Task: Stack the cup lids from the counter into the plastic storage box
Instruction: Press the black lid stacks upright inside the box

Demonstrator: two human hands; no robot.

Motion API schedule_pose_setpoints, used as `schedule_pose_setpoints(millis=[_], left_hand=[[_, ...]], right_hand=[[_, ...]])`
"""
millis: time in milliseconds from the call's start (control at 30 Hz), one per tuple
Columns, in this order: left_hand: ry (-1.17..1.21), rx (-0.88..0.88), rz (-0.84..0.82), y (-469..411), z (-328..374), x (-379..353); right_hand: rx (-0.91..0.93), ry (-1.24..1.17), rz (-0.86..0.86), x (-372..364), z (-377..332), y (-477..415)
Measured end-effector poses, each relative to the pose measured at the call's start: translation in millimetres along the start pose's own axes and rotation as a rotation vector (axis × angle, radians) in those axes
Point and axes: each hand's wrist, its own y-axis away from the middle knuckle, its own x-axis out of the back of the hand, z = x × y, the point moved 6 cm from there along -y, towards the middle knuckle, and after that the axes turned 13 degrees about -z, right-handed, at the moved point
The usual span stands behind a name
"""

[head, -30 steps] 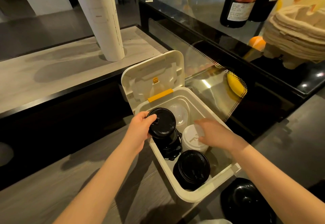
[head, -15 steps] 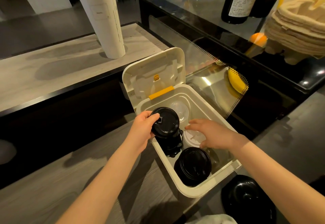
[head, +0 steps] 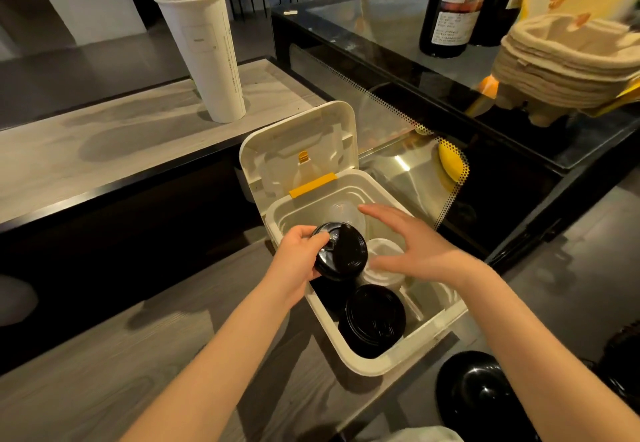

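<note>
A white plastic storage box (head: 446, 317) stands open on the grey counter, its hinged lid (head: 298, 150) tipped back. My left hand (head: 298, 261) grips a stack of black cup lids (head: 341, 251), tilted, over the box's left side. My right hand (head: 412, 251) hovers over the box with fingers spread, holding nothing, just above a stack of white lids (head: 384, 268). A second black lid stack (head: 372, 320) sits in the box's near corner. Clear lids (head: 343, 214) lie at the back.
A tall stack of white paper cups (head: 204, 57) stands on the raised ledge at the back left. To the right, a glass display case holds dark bottles (head: 450, 8) and pulp cup carriers (head: 568, 63). Black domed lids (head: 474, 386) lie on the counter at the lower right.
My left hand has lifted and tilted the black lid stack. My right hand has risen off the white lids and spread open above the box.
</note>
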Motion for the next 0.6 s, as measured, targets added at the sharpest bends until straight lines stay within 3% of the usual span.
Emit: schedule_pose_setpoints(millis=[133, 233, 300, 433, 500, 600], left_hand=[[0.092, 0.036, -0.218, 9, -9, -24], [0.106, 0.067, -0.253, 16, -14, -31], [-0.152, 0.027, -0.176, 20, -12, -24], [-1.061, -0.302, 0.030, 35, 5, 1], [-1.269, -0.352, 0.035, 42, -2, 9], [-1.429, -0.284, 0.012, 47, -21, 16]], right_hand=[[0.014, -0.001, -0.068, -23, -13, 13], [0.031, 0.034, -0.033, -26, -10, 18], [0.009, 0.075, -0.025, -28, -2, 22], [-0.044, 0.219, -0.091, -44, 15, 29], [-0.049, 0.266, -0.151, -58, 17, 29], [-0.099, 0.336, -0.195, -69, 18, 28]])
